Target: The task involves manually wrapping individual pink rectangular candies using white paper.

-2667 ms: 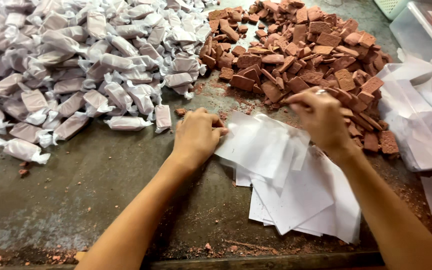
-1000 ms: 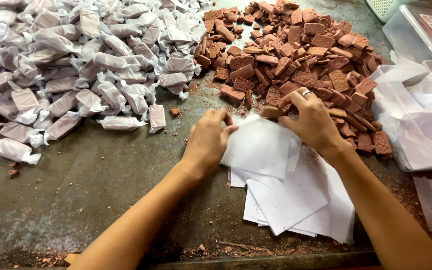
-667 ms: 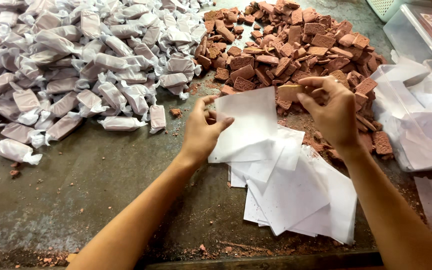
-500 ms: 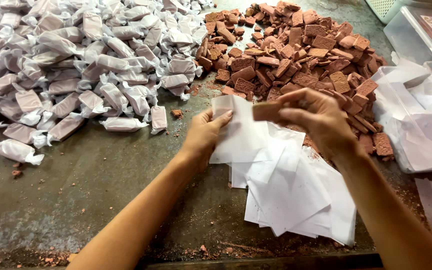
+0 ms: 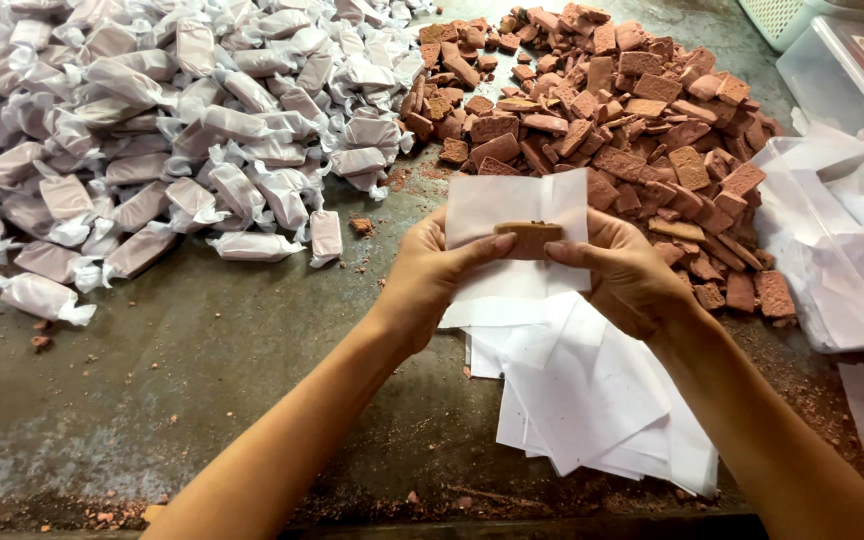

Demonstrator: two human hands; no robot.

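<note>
Your left hand [image 5: 430,277] and right hand [image 5: 624,272] pinch a brown block [image 5: 529,238] against a white paper sheet [image 5: 512,212], held above the paper stack [image 5: 592,400]. Wrapped pieces [image 5: 152,130] lie left, the unwrapped brown pile [image 5: 632,100] just behind.

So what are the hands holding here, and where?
Both hands, left hand and right hand, hold a white paper sheet by its side edges, thumbs pinning a brown block at its ends.

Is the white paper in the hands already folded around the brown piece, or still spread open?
Still spread open. The white paper lies flat behind the brown piece; left hand and right hand hold both.
</note>
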